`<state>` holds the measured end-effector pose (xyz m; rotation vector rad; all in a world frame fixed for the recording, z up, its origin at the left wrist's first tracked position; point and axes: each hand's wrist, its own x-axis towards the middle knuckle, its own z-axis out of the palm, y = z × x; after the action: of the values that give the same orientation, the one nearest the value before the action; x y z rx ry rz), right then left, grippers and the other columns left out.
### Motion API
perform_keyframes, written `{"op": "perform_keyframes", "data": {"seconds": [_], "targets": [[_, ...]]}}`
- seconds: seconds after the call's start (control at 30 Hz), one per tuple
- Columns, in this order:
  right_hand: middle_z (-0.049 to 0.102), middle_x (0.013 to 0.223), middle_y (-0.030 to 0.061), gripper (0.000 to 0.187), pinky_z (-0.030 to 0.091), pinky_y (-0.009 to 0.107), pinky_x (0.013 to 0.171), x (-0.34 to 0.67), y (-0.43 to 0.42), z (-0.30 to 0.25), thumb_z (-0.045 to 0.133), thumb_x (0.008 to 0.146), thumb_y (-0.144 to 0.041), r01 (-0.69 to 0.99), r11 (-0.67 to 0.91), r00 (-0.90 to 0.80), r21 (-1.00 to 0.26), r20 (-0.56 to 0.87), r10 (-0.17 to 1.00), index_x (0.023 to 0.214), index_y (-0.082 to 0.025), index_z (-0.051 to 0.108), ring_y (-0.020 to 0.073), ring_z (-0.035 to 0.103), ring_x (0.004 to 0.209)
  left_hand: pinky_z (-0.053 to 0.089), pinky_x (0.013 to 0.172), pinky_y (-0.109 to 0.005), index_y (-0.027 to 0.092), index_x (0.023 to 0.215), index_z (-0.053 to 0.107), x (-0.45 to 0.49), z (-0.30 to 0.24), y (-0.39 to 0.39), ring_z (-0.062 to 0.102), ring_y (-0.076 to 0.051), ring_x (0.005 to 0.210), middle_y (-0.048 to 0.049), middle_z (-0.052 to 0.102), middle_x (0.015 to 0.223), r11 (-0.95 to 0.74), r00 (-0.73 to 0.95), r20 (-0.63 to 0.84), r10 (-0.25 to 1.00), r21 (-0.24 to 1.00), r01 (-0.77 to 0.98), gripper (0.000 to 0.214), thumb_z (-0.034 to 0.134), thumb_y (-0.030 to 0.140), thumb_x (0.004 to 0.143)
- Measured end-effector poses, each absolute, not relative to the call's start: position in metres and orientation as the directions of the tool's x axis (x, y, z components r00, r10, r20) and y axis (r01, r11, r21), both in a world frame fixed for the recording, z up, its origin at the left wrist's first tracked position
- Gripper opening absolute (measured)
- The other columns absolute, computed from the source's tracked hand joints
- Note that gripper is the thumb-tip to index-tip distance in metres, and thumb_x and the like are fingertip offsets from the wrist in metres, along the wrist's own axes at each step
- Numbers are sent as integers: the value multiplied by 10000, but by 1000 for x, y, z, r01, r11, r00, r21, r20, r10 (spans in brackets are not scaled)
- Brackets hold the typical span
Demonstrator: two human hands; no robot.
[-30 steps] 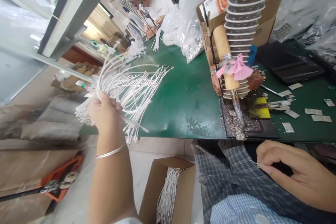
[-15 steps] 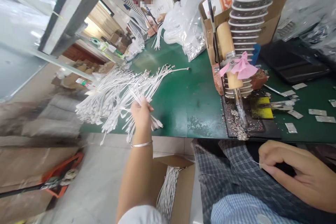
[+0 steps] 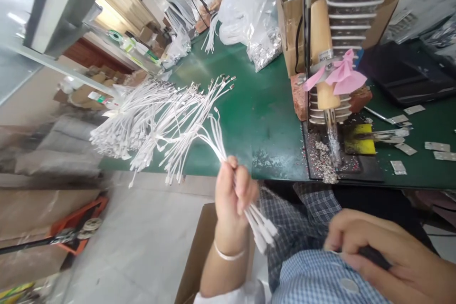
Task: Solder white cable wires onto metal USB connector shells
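My left hand [image 3: 235, 190] is closed around a small bundle of white cables [image 3: 261, 228], lifted in front of the bench edge. Their white connector ends hang below the fist, and the thin metal-tipped ends point up towards the pile. Left of it, a large heap of white cables [image 3: 149, 114] in tied bunches lies on the green bench [image 3: 263, 99]. My right hand [image 3: 374, 242] is low at the right by my shirt, its fingers pinched together. A thin pale wire barely shows at its fingertips; a dark patch between the fingers is unclear.
A soldering iron [image 3: 322, 57] with a wooden handle and pink ribbon points down over a dirty tray, beside a yellow sponge [image 3: 361, 137] and a ribbed hose [image 3: 363, 0]. Small metal plates [image 3: 398, 167] lie at right. A plastic bag [image 3: 263, 52] and another person are across the bench.
My left hand has drawn back from the heap towards me and to the right, bringing a few cables with it. My right hand has moved in towards my shirt. The view has shifted slightly.
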<state>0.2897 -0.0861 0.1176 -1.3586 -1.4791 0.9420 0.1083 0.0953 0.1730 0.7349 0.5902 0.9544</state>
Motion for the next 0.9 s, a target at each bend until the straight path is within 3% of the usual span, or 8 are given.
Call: {"op": "perform_keyframes", "data": {"seconds": [0.07,0.13,0.3,0.43,0.53,0.67,0.8,0.9], "targets": [[641,1208,52,147,570,253,888,278,-82,123,538,929,-314,263,-23,-122,-965,-57,991,839,-231,620,152,649,1097,305,318,-95,204,859,570,114,156,66,273,-11,258,102,517,462,347,454,-103,885,795,-497,206,577,373,977],[577,1312,80,183,538,336,969,268,-74,125,504,949,-327,213,-112,-229,-971,-161,960,861,-214,617,194,578,1224,368,363,-114,230,854,534,118,140,44,391,-38,298,75,576,488,265,409,-62,911,845,-464,239,505,414,1004],[594,952,34,40,520,331,878,249,-58,124,584,852,-193,127,-123,-411,-984,-165,897,816,-177,593,159,600,929,504,491,-195,256,889,498,118,107,22,645,-121,524,-2,726,686,102,438,67,897,931,-352,224,546,458,971],[556,946,34,51,494,281,794,239,-56,120,544,859,-135,251,-51,-489,-967,-173,855,860,-166,584,140,572,855,398,388,-155,248,925,563,113,123,45,510,-69,375,52,640,585,155,407,34,913,893,-423,175,627,410,938],[553,942,68,147,464,291,718,232,-62,104,458,855,-63,502,77,-518,-861,-229,824,855,-149,577,157,560,784,363,379,-140,192,891,624,103,156,86,399,-29,349,80,521,548,245,339,-74,938,834,-495,200,715,370,878],[590,930,83,238,441,302,704,222,-74,69,560,651,2,751,174,-480,-637,-347,805,825,-151,613,193,589,783,318,350,-136,156,793,629,83,191,136,291,-20,316,85,421,503,205,218,-100,971,821,-533,262,533,295,993],[645,946,112,341,503,354,768,216,-82,49,635,523,-4,785,189,-482,-590,-391,784,832,-145,668,253,628,841,289,336,-141,160,736,616,69,206,144,234,-29,312,92,354,477,93,151,-23,988,874,-476,317,514,293,1005],[646,1174,177,360,522,449,930,224,-80,63,601,599,-7,726,164,-500,-668,-349,793,921,-134,698,341,616,1113,258,342,-136,170,766,654,67,206,127,191,-21,333,97,346,485,55,241,31,970,937,-345,241,675,364,908]]}}
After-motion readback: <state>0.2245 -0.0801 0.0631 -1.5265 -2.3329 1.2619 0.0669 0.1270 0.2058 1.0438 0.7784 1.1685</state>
